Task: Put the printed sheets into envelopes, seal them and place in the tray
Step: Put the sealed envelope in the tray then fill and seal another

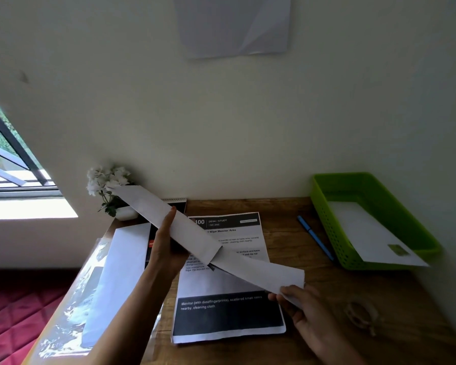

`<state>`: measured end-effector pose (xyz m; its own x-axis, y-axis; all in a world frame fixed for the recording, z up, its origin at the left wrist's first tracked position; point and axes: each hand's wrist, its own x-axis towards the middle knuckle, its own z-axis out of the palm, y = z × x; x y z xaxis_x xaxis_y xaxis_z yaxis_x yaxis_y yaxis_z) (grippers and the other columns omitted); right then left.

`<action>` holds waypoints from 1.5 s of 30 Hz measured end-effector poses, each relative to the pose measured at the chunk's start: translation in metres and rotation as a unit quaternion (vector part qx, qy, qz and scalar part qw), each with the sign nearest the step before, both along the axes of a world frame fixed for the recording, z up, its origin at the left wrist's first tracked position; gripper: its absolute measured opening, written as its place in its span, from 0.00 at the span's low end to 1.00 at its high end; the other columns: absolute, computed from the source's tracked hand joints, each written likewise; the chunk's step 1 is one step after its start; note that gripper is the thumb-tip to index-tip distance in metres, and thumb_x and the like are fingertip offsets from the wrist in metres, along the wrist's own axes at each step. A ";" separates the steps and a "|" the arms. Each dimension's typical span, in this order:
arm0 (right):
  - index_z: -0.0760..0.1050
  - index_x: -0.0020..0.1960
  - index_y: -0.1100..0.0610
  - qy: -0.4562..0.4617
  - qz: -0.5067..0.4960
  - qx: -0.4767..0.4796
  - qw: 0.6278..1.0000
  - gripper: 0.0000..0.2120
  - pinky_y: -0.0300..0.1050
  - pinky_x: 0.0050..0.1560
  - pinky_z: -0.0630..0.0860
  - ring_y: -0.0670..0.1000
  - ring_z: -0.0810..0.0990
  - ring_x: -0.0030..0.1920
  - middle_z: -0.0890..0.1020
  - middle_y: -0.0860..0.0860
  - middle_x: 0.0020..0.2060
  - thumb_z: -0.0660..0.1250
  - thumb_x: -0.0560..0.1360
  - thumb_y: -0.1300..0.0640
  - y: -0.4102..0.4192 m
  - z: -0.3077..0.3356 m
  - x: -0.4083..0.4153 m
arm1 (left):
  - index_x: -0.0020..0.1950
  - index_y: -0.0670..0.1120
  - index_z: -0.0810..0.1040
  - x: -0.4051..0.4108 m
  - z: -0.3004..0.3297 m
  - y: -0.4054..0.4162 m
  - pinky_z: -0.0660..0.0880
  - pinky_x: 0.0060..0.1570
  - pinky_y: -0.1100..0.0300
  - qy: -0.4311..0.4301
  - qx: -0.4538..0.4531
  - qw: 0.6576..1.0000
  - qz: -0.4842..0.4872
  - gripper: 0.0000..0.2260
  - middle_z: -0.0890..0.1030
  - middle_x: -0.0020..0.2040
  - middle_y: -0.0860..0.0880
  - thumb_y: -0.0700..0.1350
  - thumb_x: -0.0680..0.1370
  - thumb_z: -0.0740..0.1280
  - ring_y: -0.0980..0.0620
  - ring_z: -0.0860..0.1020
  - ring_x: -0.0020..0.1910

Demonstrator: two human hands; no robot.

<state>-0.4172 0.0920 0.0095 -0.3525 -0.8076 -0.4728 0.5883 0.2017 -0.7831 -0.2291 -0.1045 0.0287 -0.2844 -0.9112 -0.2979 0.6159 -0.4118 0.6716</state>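
1. A wooden desk [287, 335] stands against a pale wall [221, 122], with a barred window [13, 159] at the left and a paper [233, 25] pinned high on the wall.
2. The left hand [166, 248] grips a white envelope [169, 219] held above the desk; the right hand [298, 301] pinches a folded sheet [263, 272] whose far end sits in the envelope's mouth.
3. Another printed sheet [227, 309] lies flat on the desk beneath them.
4. A green tray [379, 191] at the right holds an envelope; a blue pen [315, 237] lies beside it.
5. A white flower pot [111, 191] stands at the back left.
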 end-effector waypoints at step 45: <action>0.67 0.56 0.46 0.215 0.364 0.005 0.906 0.06 0.37 0.23 0.62 0.46 0.66 0.20 0.81 0.54 0.30 0.53 0.81 0.51 -0.024 0.020 0.026 | 0.67 0.43 0.71 -0.043 -0.005 0.051 0.74 0.59 0.41 -0.023 0.057 0.992 -0.109 0.33 0.78 0.60 0.38 0.55 0.66 0.74 0.39 0.76 0.61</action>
<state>-0.3912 0.0680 0.0298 0.1176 -0.8967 -0.4267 -0.0633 0.4221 -0.9043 -0.2718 -0.0536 0.0232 -0.4555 -0.7888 -0.4127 0.4740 -0.6073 0.6376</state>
